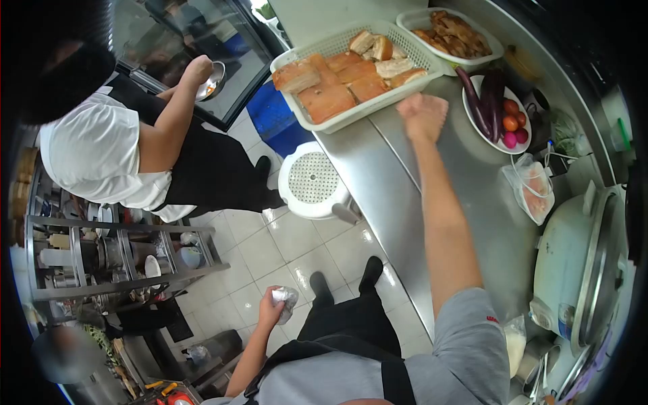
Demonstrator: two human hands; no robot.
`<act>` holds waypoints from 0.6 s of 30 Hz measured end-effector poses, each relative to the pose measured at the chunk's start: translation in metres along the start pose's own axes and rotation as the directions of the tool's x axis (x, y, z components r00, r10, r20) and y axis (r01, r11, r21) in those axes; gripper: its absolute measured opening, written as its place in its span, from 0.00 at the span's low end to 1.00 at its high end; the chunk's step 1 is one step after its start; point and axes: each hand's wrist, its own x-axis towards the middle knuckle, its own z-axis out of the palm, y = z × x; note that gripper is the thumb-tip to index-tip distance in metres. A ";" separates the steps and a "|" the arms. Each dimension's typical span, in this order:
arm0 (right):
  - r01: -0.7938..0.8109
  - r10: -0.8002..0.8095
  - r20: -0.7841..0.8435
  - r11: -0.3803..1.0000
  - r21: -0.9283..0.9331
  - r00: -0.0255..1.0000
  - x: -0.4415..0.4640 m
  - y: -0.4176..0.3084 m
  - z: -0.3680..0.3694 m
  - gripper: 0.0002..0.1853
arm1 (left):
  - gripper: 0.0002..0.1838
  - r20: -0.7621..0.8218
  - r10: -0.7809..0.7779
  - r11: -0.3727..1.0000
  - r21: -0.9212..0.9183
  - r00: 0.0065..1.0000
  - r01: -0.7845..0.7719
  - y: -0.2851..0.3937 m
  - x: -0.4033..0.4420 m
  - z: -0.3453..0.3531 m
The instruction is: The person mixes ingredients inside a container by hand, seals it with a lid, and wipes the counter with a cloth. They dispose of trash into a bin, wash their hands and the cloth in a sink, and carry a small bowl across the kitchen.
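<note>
At the near edge of the white basket [374,111], my right hand [424,116] is closed over the steel counter [466,223]. Its fingers are blurred, and I cannot make out what they hold, if anything. Large pieces of browned meat [327,102] fill the basket. Low on the left, my left hand [271,309] is wrapped round a shiny, silvery crumpled bundle [286,302] above the tiled floor. The contents of this bundle are hidden.
A person [115,145] at the left holds a metal bowl [211,82] near a glass door. On the counter are a meat tray [503,50], an oval plate [501,140] of eggplants and tomatoes, and a plastic bag [534,192]. A white perforated stool [312,177] stands beside it.
</note>
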 end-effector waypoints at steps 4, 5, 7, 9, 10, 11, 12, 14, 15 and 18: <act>0.193 -0.224 -0.025 0.775 0.602 0.974 -0.110 -0.099 0.007 0.07 | 0.24 0.022 -0.038 0.997 -0.061 0.999 0.039 -0.018 -0.021 0.021; 0.319 -0.330 -0.082 0.776 0.544 0.941 -0.143 -0.112 0.000 0.13 | 0.24 0.059 -0.023 1.000 -0.004 0.998 0.023 -0.018 -0.021 0.026; 0.452 -0.450 -0.105 0.798 0.399 0.887 -0.194 -0.120 -0.019 0.21 | 0.24 0.145 0.009 0.991 0.129 0.989 -0.028 -0.017 -0.017 0.022; 0.319 -0.306 -0.090 0.903 0.286 0.948 -0.217 -0.101 -0.047 0.20 | 0.25 0.083 0.036 0.995 0.088 0.996 -0.044 -0.026 -0.004 0.014; 0.298 -0.307 -0.048 0.856 0.422 0.951 -0.230 -0.082 -0.073 0.17 | 0.25 0.041 0.049 0.997 0.064 0.998 -0.051 -0.034 0.001 0.007; 0.266 -0.313 -0.009 0.794 0.547 0.950 -0.245 -0.059 -0.113 0.14 | 0.25 0.044 0.068 0.997 0.029 0.997 -0.069 -0.048 0.006 0.000; -0.090 -0.065 0.139 0.483 0.871 0.988 -0.261 -0.034 -0.130 0.11 | 0.25 0.046 0.090 0.996 -0.010 0.995 -0.089 -0.063 0.012 -0.006; -0.098 0.116 -0.002 0.852 0.515 0.993 -0.308 0.013 -0.180 0.13 | 0.25 0.060 0.075 0.997 -0.036 0.995 -0.073 -0.086 0.012 -0.019; -0.175 0.204 -0.072 0.940 0.294 0.976 -0.331 0.036 -0.204 0.15 | 0.25 0.067 0.039 0.999 -0.019 0.997 -0.038 -0.096 0.009 -0.027; -0.197 0.188 -0.148 0.979 -0.050 0.971 -0.415 0.100 -0.278 0.18 | 0.24 0.070 -0.001 0.999 0.037 0.998 -0.002 -0.136 -0.002 -0.044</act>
